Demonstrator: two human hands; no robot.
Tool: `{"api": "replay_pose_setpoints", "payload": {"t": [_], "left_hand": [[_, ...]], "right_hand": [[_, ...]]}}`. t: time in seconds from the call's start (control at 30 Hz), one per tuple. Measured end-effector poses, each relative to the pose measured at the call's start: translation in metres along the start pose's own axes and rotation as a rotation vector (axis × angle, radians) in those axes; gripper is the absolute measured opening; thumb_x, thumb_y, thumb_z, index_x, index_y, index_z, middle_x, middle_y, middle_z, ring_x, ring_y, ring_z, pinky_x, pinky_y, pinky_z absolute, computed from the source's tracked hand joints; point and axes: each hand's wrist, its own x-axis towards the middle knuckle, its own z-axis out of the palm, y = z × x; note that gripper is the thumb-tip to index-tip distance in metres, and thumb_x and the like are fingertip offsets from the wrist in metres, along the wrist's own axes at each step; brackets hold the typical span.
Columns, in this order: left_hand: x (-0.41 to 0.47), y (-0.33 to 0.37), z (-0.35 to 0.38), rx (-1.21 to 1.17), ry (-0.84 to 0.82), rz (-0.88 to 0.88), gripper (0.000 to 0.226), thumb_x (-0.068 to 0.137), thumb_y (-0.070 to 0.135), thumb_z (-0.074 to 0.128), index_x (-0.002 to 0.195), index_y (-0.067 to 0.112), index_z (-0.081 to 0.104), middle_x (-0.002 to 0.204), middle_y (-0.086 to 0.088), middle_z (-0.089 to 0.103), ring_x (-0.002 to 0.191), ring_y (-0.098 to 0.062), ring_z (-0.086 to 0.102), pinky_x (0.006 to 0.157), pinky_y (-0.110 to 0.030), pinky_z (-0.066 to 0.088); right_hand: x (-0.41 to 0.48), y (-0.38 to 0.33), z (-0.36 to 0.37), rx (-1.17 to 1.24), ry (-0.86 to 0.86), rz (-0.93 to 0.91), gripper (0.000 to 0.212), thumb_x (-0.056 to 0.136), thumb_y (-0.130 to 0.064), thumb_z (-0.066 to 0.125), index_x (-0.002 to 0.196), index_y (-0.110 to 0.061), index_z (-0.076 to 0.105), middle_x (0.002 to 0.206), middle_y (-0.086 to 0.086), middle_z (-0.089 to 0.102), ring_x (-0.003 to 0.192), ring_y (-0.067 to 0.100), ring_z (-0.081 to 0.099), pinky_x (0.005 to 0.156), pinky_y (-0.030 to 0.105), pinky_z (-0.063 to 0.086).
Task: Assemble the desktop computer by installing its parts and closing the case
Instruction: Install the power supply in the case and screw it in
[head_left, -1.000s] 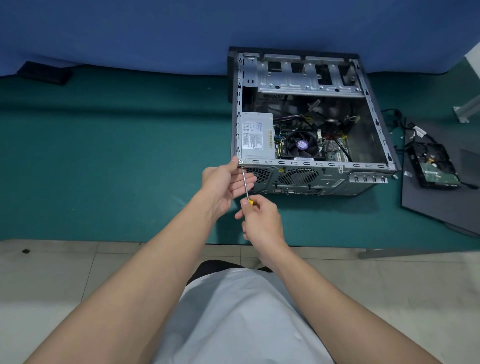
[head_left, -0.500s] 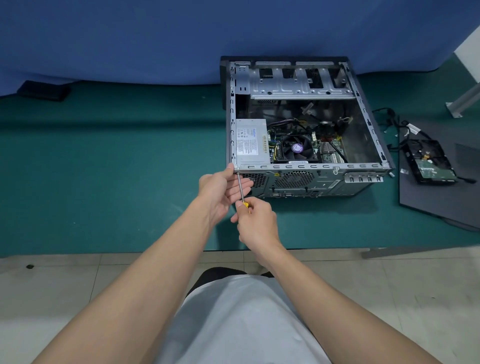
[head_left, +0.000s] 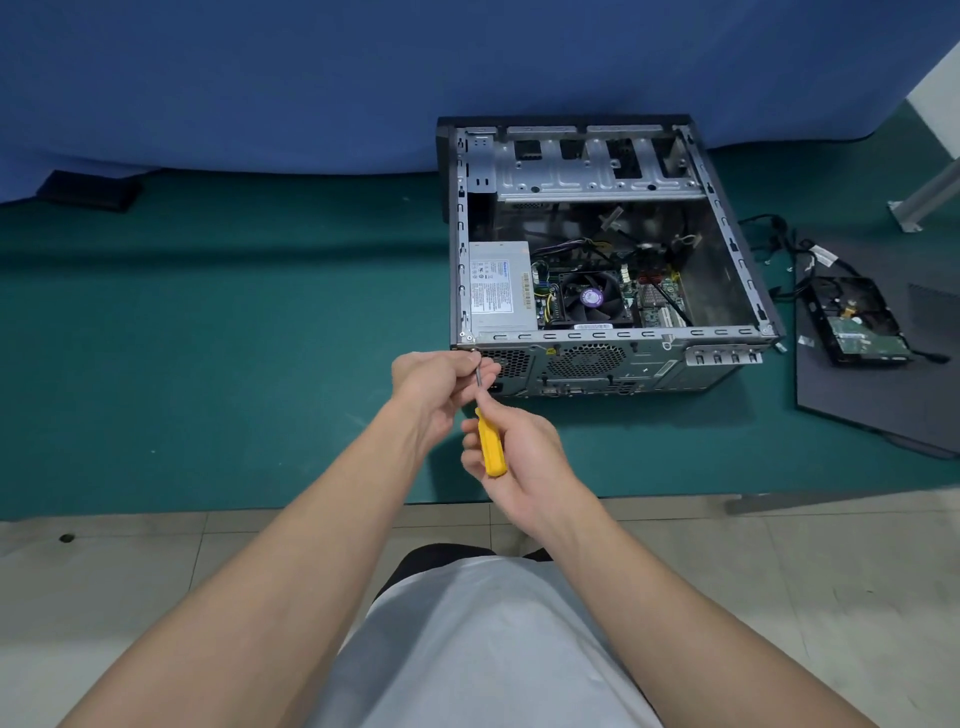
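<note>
Light was even and soft, with faint shadows beside the open grey metal computer case (head_left: 649, 364); edges bowed from wide-angle distortion.

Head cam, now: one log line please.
right hand: grips screwdriver handle | left hand: pinches shaft | tip: at case rear corner | hard drive: outside case

On the green-covered counter (head_left: 208, 364): 1 open computer case (head_left: 597, 364) lying on its side right of centre, 1 dark side panel (head_left: 883, 415) flat near the right edge, black cables (head_left: 776, 222) between them, 1 flat black object (head_left: 88, 189) far left.
</note>
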Motion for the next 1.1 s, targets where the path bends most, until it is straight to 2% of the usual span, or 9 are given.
{"api": "replay_pose_setpoints", "payload": {"t": [0.13,0.27,0.37,0.57,0.63,0.8,0.93,1.0,1.1], "left_hand": [[0.000,-0.003,0.004,0.029,0.040,0.036,0.004,0.083,-0.013,0.063,0.080,-0.010,0.063,0.068,-0.019,0.068,0.058,-0.022,0.070,0.055,-0.024,0.058],[-0.002,-0.001,0.001,0.015,-0.010,-0.018,0.001,0.086,-0.008,0.062,0.085,-0.008,0.063,0.074,-0.019,0.070,0.060,-0.021,0.071,0.057,-0.023,0.058],[-0.004,0.003,0.001,0.037,-0.099,-0.093,0.007,0.092,-0.007,0.053,0.091,-0.008,0.060,0.071,-0.018,0.071,0.062,-0.024,0.072,0.055,-0.025,0.058],[-0.002,0.001,0.005,0.045,-0.023,-0.024,0.003,0.086,-0.011,0.060,0.087,-0.011,0.062,0.066,-0.019,0.069,0.060,-0.024,0.071,0.053,-0.023,0.056],[-0.002,-0.001,0.005,0.038,-0.019,-0.016,0.003,0.084,-0.010,0.063,0.087,-0.011,0.063,0.071,-0.020,0.069,0.061,-0.024,0.071,0.055,-0.023,0.057],[0.000,0.007,0.001,0.023,-0.109,-0.093,0.006,0.089,-0.008,0.057,0.092,-0.012,0.060,0.071,-0.021,0.070,0.063,-0.027,0.072,0.057,-0.026,0.059],[0.002,0.005,0.004,0.018,-0.040,-0.060,0.002,0.086,-0.011,0.060,0.087,-0.012,0.061,0.067,-0.021,0.069,0.059,-0.025,0.071,0.054,-0.024,0.057],[0.002,0.003,0.006,0.012,-0.022,-0.042,0.002,0.084,-0.010,0.063,0.084,-0.011,0.062,0.068,-0.020,0.069,0.061,-0.025,0.071,0.056,-0.023,0.058],[0.003,0.002,0.002,-0.001,-0.083,-0.077,0.004,0.086,-0.007,0.062,0.087,-0.012,0.061,0.074,-0.022,0.069,0.063,-0.026,0.071,0.058,-0.025,0.059]], "right_hand": [[-0.002,0.011,0.000,-0.524,0.259,-0.191,0.014,0.091,-0.021,0.064,0.088,-0.008,0.063,0.070,0.002,0.063,0.052,0.009,0.050,0.044,0.021,0.040],[-0.003,0.009,0.004,-0.139,0.079,-0.011,0.019,0.099,-0.012,0.048,0.084,-0.005,0.058,0.068,0.005,0.054,0.048,0.009,0.038,0.040,0.019,0.025],[-0.007,0.005,0.002,0.162,-0.060,0.138,0.016,0.098,-0.012,0.048,0.088,-0.005,0.058,0.066,0.006,0.053,0.046,0.010,0.039,0.039,0.018,0.026],[-0.009,0.010,0.003,-0.354,0.166,-0.114,0.020,0.094,-0.020,0.060,0.084,-0.003,0.061,0.065,0.006,0.058,0.049,0.010,0.051,0.046,0.022,0.043],[-0.008,0.010,0.005,-0.325,0.162,-0.107,0.024,0.099,-0.018,0.052,0.081,-0.003,0.059,0.066,0.006,0.054,0.049,0.011,0.045,0.042,0.021,0.036],[-0.010,0.003,0.005,0.175,-0.023,0.153,0.024,0.099,-0.017,0.047,0.085,0.000,0.057,0.063,0.007,0.049,0.043,0.010,0.039,0.036,0.017,0.025],[-0.011,0.010,0.005,-0.316,0.148,-0.084,0.022,0.091,-0.025,0.065,0.086,-0.004,0.060,0.063,0.006,0.057,0.047,0.012,0.048,0.040,0.022,0.035],[-0.009,0.014,0.008,-0.475,0.213,-0.175,0.017,0.093,-0.019,0.061,0.085,-0.005,0.060,0.064,0.004,0.058,0.048,0.011,0.047,0.042,0.022,0.036],[-0.009,0.011,0.009,-0.146,0.082,-0.022,0.021,0.099,-0.013,0.049,0.082,-0.003,0.057,0.061,0.005,0.054,0.044,0.009,0.040,0.039,0.019,0.027]]}}
